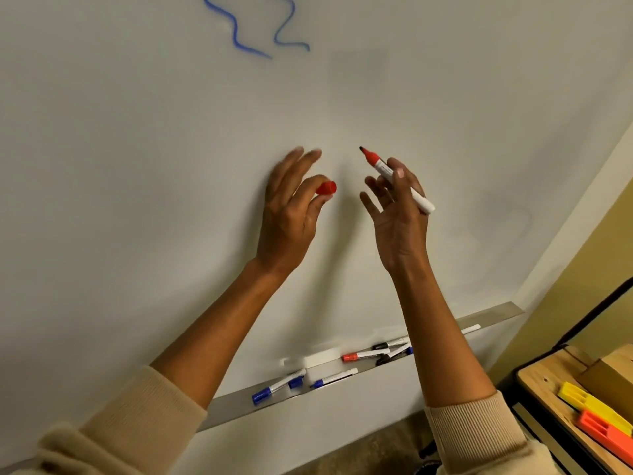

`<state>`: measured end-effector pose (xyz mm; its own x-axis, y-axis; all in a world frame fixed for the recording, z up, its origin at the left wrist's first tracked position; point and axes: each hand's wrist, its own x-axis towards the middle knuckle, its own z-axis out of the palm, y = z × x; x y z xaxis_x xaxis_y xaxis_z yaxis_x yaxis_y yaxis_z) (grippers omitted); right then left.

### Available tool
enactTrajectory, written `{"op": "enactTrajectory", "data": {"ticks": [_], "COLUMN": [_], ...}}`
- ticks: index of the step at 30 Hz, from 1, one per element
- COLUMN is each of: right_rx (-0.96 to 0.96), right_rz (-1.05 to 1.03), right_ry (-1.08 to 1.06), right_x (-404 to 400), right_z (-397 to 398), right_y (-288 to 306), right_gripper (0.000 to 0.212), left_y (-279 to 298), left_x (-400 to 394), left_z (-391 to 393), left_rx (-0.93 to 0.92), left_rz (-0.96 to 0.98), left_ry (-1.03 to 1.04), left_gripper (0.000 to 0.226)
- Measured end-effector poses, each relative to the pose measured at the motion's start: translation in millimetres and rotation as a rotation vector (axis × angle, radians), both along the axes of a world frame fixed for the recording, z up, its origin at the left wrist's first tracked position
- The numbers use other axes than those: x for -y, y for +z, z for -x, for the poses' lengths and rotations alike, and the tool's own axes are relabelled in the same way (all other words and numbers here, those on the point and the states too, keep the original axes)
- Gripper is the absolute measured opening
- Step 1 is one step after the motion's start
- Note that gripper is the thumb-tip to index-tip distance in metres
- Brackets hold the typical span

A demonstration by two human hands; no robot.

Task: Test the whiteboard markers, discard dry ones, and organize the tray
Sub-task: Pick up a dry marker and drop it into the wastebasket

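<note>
Head view shows your right hand (399, 214) pinching an uncapped red-tipped white whiteboard marker (397, 180), tip up and apart from the white whiteboard (171, 166). Your left hand (291, 207) pinches its small red plastic cap (327, 188) just beside it. Below, the grey metal tray (239, 402) holds blue, red and black markers lying loose.

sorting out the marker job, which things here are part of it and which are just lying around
Part of the job:
- uncapped red marker in the right hand
- red cap in the left hand
- whiteboard with blue squiggles
- tray holding blue, red and black markers

Just lying about:
- yellow and orange plastic pieces on the wooden shelf
- cardboard box
</note>
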<state>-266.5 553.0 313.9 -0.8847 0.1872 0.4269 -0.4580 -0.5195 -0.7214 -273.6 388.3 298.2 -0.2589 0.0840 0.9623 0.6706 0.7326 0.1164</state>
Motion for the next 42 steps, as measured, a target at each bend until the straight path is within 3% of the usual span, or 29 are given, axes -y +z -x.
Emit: {"op": "enactTrajectory", "data": {"ticks": [4,11,23,28,34,38,42], "right_rx": [-0.08,-0.292,-0.695,-0.723,-0.767,-0.669,-0.723], "right_rz": [-0.019,-0.215,-0.431,-0.418,-0.475,-0.427,-0.544], "right_ry": [-0.026,-0.241,-0.529,-0.718,-0.779,-0.753,-0.779], "right_x": [15,38,63,66,62,53,43], "right_z": [-2,9,37,49,54,53,53], "right_y": [33,77,161,165,136,119,99], "right_gripper": [0.036,0.035,0.029,0.028,0.027,0.028,0.028], "left_y": [28,37,32,30,28,27,27], "left_x": [10,29,22,22,21,20,20], "left_z": [3,25,32,32,35,35,35], "left_rx": [-0.093,-0.168,-0.251,-0.249,-0.25,-0.241,-0.236], "left_rz": [0.034,0.178,0.173,0.184,0.183,0.193,0.204], "left_ry": [0.172,0.416,0.526,0.535,0.554,0.57,0.577], "left_gripper": [0.026,0.019,0.014,0.014,0.012,0.012,0.011]}}
